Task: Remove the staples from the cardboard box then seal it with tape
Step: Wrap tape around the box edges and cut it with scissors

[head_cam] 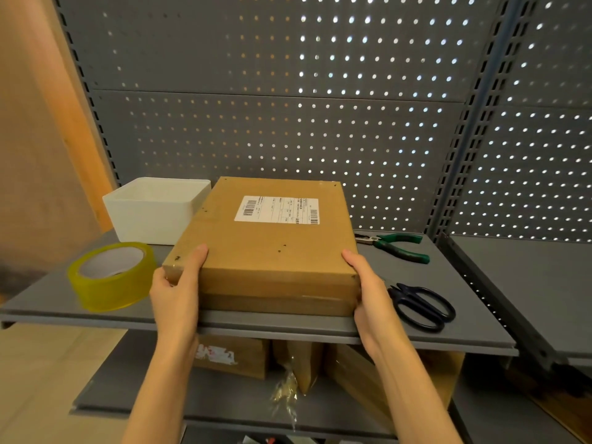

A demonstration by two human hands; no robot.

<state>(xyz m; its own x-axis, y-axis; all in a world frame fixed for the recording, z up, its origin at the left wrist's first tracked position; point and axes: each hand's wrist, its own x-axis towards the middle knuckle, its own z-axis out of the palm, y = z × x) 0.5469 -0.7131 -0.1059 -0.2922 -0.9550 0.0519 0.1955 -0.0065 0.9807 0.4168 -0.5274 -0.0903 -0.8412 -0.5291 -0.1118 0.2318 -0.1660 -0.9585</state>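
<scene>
Both hands hold the flat brown cardboard box (pixel 269 245) at its near corners: left hand (pixel 174 293) wraps the near-left corner, thumb lying on the top face, fingers curled round the side; right hand (pixel 373 296) clamps the near-right corner, thumb along the top edge, fingers hidden behind the side wall. Grip is closed on the box on both sides. The box lies on the grey metal shelf (pixel 474 312), its near edge close to the shelf's front lip; whether it rests fully or is tipped slightly cannot be told. On the top face, beyond the grip, a white printed shipping label (pixel 278 210). Left of the left-hand grip, standing flat on the shelf, a roll of yellowish clear packing tape (pixel 110 275), near but apart from the box. Beyond that, touching or just beside the box's far-left side, a white rectangular open tub (pixel 153 209). Right of the right-hand grip, black-handled scissors (pixel 421 307); farther back, green-handled pliers (pixel 395 246). Behind all, a grey perforated back panel (pixel 288 91). Below the grip, on a lower shelf, more brown cardboard boxes (pixel 234 357).
</scene>
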